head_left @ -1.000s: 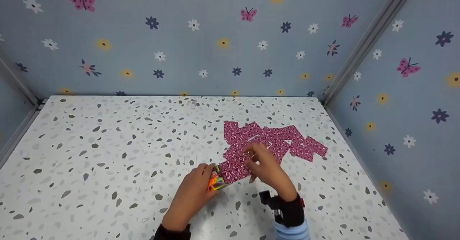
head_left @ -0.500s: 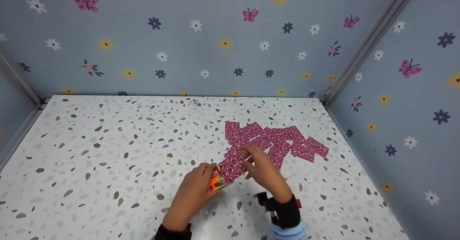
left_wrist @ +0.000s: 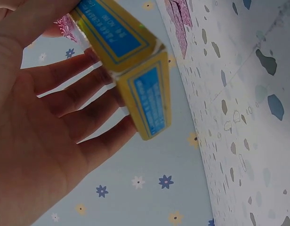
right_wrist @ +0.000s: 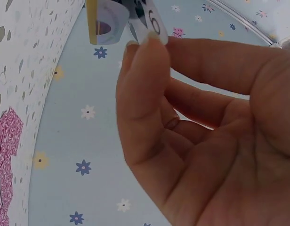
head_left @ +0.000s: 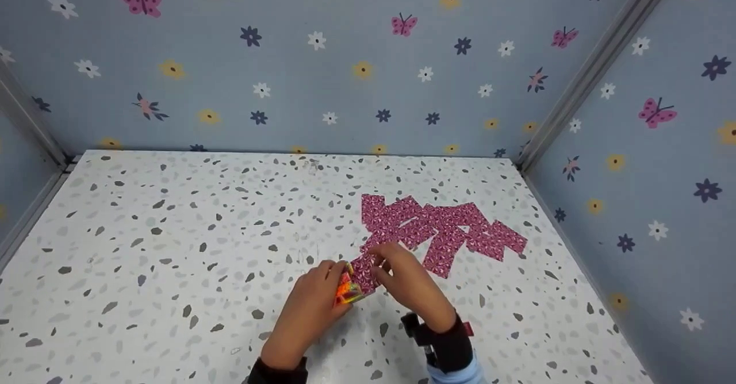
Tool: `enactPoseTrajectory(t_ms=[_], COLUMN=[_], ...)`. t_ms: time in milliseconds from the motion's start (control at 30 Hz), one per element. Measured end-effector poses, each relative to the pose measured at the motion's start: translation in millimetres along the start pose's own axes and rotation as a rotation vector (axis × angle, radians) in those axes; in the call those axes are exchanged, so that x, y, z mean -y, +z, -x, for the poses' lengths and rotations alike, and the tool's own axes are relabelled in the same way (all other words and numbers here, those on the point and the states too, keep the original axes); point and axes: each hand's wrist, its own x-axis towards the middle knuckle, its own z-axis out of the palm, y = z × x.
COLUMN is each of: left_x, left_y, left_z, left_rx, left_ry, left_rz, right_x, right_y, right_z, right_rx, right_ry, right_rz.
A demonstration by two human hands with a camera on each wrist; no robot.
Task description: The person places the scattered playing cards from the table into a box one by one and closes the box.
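Note:
My left hand grips a small card box from its left side, with the box's mouth facing right. The left wrist view shows the box's yellow end with blue printed panels and the fingers curled along it. A playing card with a pink patterned back reaches out of the mouth. My right hand pinches that card's free end between thumb and fingers; a printed figure on the card's face shows in the right wrist view. How many cards are in the box is hidden.
Several pink-backed playing cards lie spread and overlapping on the speckled white table, beyond and right of my hands. A blue flowered wall stands at the back, and another rises on the right.
My right hand has moved left towards the box, and the pinched card has slid further into it, so less shows. The left hand and box have stayed nearly still.

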Motion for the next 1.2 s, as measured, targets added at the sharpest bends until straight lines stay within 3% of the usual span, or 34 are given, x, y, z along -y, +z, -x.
enactPoseTrajectory(t_ms=[367,700,933,1200], left_x=[0.1,1.1,-0.8,-0.5], left_y=[0.1,-2.2,-5.3,-4.9], left_z=[-0.6,-1.6,-0.4,-0.2], left_rx=[0.010,0.046,0.062,0.075], left_ry=[-0.008,-0.046,-0.045,-0.051], left_rz=[-0.010,-0.001,-0.005,0.001], right_x=[6.8,12.3,-8.3,-53.5], right_y=[1.6,1.8,-15.1,-37.7], right_z=[1.8,4.8,7.2,4.3], right_rx=[0.093,0.181,0.079,-0.046], right_ry=[0.012,-0.084,-0.027,0.194], right_rz=[0.102,0.139,0.070,-0.007])
